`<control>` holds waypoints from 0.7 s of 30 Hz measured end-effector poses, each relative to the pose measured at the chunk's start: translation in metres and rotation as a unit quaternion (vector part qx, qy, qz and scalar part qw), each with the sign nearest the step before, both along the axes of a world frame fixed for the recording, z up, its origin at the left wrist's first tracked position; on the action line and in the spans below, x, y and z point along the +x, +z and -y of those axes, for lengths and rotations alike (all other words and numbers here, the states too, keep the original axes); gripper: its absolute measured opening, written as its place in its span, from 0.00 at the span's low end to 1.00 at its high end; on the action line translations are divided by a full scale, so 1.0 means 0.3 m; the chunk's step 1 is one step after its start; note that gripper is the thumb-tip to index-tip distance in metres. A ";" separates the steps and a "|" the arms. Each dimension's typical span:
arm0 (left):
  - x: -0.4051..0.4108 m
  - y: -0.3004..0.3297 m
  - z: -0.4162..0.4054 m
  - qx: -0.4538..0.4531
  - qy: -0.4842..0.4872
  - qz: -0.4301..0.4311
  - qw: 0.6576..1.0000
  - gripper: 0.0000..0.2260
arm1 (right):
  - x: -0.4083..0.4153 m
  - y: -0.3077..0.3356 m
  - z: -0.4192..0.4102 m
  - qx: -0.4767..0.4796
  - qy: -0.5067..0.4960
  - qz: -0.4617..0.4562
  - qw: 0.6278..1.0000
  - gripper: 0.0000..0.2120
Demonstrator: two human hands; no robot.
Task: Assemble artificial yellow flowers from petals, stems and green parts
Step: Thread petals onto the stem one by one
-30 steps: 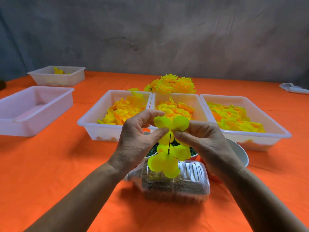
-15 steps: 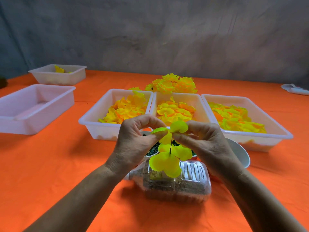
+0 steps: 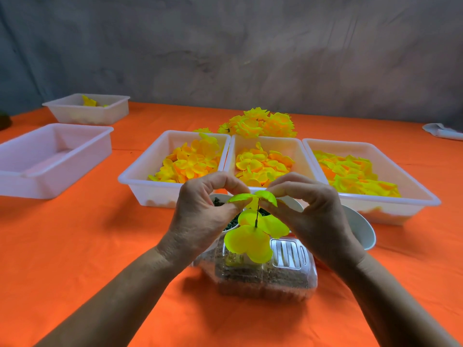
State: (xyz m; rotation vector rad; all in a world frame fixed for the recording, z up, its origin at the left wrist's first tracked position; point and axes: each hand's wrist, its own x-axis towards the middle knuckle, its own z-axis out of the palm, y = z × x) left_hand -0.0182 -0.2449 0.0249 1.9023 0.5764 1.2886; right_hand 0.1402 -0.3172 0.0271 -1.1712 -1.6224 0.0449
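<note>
— Hands first: where are they?

— Both are raised over the orange table (image 3: 75,246). The left hand (image 3: 200,216) and right hand (image 3: 315,216) meet at the top petal piece (image 3: 253,197), each with thumb and forefinger curled into a grip clamped on its edge.

— And the flower itself?

— A thin dark stem (image 3: 257,216) runs down from that top petal piece into lower yellow petals (image 3: 250,241), which hang between the wrists, above a clear plastic box (image 3: 288,279). What the box holds looks brownish; I cannot tell more through the lid.

— Supplies?

— Three white trays sit side by side beyond the hands: left tray (image 3: 140,179), middle tray (image 3: 295,146), right tray (image 3: 413,186), all with loose yellow and orange petals. Finished flowers (image 3: 260,123) are heaped behind the middle one. A white bowl (image 3: 363,229) shows just beside the right hand, and another bowl with dark green bits (image 3: 231,224) peeks out behind the left hand.

— Further left?

— Two more white trays (image 3: 30,171), well apart from the rest.
</note>
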 end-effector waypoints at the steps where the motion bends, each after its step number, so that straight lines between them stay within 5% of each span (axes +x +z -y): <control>1: -0.001 -0.002 -0.002 0.008 0.004 0.000 1.000 0.10 | 0.001 0.002 -0.001 0.013 -0.009 0.021 1.000 0.03; 7: -0.003 -0.011 -0.005 0.065 0.035 -0.018 0.997 0.07 | 0.009 0.005 -0.003 0.049 -0.049 0.136 0.988 0.03; 21: -0.004 -0.021 -0.013 0.230 0.039 -0.052 0.971 0.04 | 0.009 -0.007 0.004 0.064 -0.051 0.112 0.990 0.03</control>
